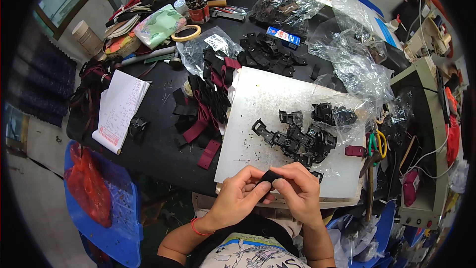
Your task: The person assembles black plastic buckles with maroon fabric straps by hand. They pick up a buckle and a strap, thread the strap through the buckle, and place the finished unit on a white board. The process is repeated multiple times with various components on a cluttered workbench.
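Both of my hands are together just above the near edge of a white board (243,109). Between the fingertips is a small black strap piece (270,175), folded or bent over. My left hand (237,196) pinches it from the left with thumb and fingers. My right hand (300,193) grips its other side, the thumbs almost meeting. Fingers hide most of the strap. Beyond them on the board lies a pile of black plastic buckles (292,141). Left of the board is a heap of black and maroon straps (201,119), with a loose maroon strap piece (209,154) nearer me.
A notepad (121,101) and a blue chair (121,208) with a red bag (89,188) are at the left. Scissors (381,144) and a maroon piece (354,151) lie at the board's right edge. Clear plastic bags (352,69) and black strap pieces (267,54) occupy the back.
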Available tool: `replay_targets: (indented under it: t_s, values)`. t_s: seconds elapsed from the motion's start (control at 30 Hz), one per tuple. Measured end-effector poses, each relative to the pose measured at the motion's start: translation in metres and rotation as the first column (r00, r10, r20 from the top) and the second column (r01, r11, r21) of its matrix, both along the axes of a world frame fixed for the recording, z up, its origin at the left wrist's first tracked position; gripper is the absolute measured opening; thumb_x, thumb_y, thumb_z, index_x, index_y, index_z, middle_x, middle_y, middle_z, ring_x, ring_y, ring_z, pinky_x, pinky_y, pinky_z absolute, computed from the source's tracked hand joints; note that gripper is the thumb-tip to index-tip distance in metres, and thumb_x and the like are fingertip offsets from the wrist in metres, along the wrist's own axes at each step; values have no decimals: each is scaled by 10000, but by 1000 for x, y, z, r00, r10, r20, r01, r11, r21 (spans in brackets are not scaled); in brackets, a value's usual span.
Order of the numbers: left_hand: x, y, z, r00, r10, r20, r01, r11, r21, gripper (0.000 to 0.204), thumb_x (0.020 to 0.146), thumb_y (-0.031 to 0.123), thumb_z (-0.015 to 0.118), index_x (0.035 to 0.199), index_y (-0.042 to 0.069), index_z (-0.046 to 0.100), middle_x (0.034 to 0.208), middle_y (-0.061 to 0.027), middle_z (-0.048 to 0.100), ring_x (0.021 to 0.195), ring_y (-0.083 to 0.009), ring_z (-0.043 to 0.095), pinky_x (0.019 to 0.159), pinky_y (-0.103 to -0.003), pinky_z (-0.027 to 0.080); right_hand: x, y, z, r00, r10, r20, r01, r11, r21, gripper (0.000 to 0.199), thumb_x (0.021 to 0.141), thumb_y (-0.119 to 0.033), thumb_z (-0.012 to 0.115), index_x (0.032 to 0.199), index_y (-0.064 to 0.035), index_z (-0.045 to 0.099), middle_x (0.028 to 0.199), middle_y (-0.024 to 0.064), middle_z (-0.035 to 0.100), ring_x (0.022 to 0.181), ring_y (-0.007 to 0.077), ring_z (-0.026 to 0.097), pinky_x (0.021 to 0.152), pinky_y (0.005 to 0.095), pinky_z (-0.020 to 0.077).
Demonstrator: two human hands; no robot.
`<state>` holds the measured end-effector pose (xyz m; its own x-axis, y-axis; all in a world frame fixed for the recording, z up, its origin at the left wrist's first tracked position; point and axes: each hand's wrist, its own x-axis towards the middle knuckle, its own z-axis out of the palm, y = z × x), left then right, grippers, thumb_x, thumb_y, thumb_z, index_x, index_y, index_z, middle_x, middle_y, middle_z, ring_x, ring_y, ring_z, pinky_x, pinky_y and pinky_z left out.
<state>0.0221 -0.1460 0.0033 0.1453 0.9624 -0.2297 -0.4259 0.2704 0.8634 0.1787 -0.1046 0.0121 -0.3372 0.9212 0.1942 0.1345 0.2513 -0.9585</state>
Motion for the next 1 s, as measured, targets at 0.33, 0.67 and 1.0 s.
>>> replay_targets:
  t_s: [0.33, 0.67, 1.0]
  values:
    - [5, 4, 3, 799, 241, -551, -64, 945, 321, 133, 854, 16, 578, 983, -14, 591, 813, -116, 642, 678, -160, 638, 573, -278, 482, -10, -6, -7, 994, -69, -88, 55, 986, -158, 129, 860, -34, 629, 964, 40, 607, 872, 81, 571, 727, 120, 612, 652, 231, 515]
    - [-13, -6, 10, 988, -132, -83, 130, 991, -30, 493, 918, -19, 513, 1371, -69, 323, 1176, -151, 562, 1073, -172, 576, 912, -271, 480, -10, -6, -9, 953, -248, 175, 249, 968, 19, 74, 836, 18, 613, 909, 28, 611, 744, 101, 575, 592, 144, 570, 540, 264, 459]
    - [-19, -3, 1, 978, -100, -184, 103, 995, 7, 404, 931, -14, 477, 1321, -81, 397, 1192, -172, 563, 1050, -193, 595, 925, -294, 482, -15, -23, -2, 945, -261, 196, 145, 874, 463, 254, 764, 48, 671, 1005, 17, 596, 804, 139, 594, 689, 264, 590, 597, 321, 477]
